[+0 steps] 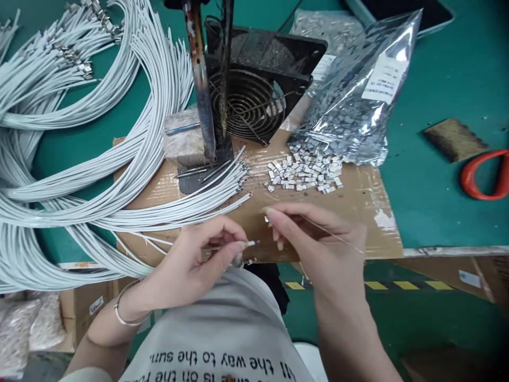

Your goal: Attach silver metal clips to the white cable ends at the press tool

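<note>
My left hand [207, 252] is closed in a pinch on a white cable [251, 243], whose stripped end pokes out past the fingertips toward the right. Facing it, my right hand [318, 233] pinches a small metal connector [267, 218] between thumb and forefinger. A thin wire [334, 235], like solder wire, runs across that hand and out beyond the fingertips. Cable end and connector are apart. Just beyond my hands lies a fan of white cables [207, 196] with stripped tips. Behind my right hand is a loose pile of small metal connectors [304, 172].
A scorched metal stand [202, 90] rises at the back centre, beside a black fan [248, 101]. Cardboard [358, 212] covers the front of the green table. A silver bag [353, 101], a dark sponge [455, 139] and red handles [483, 178] lie right; bundled cables [79, 175] fill the left.
</note>
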Demonstrator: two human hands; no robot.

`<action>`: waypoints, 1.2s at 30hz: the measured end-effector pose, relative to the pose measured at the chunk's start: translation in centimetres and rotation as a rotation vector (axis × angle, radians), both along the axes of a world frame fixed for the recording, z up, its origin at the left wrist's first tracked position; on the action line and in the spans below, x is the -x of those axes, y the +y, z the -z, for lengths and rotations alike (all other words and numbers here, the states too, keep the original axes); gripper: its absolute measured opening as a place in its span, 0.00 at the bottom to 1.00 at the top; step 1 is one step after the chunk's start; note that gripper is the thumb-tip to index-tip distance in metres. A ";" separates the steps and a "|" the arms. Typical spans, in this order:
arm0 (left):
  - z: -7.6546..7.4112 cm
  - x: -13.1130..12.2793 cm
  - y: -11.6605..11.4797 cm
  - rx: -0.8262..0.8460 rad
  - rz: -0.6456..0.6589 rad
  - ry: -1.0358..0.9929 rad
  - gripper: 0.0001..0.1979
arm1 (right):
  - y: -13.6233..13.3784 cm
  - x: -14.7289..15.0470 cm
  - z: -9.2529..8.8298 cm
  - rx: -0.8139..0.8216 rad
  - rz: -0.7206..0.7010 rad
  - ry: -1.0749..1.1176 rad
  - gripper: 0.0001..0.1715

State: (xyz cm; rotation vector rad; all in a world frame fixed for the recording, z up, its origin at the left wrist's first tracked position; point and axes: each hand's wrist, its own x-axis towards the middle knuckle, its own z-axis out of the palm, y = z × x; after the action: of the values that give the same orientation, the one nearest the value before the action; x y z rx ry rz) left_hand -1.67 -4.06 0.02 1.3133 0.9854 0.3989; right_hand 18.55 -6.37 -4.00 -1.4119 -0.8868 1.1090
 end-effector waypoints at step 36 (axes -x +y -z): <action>0.7 -0.8 -0.3 0.142 -0.331 -0.104 0.10 | 0.3 1.5 -0.3 0.044 -0.245 0.379 0.12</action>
State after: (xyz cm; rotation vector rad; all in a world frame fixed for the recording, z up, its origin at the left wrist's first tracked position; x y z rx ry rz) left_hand -0.90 -4.33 -0.68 0.9925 1.1250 0.6316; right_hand 17.00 -6.12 -3.73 -1.0944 -0.7750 1.5295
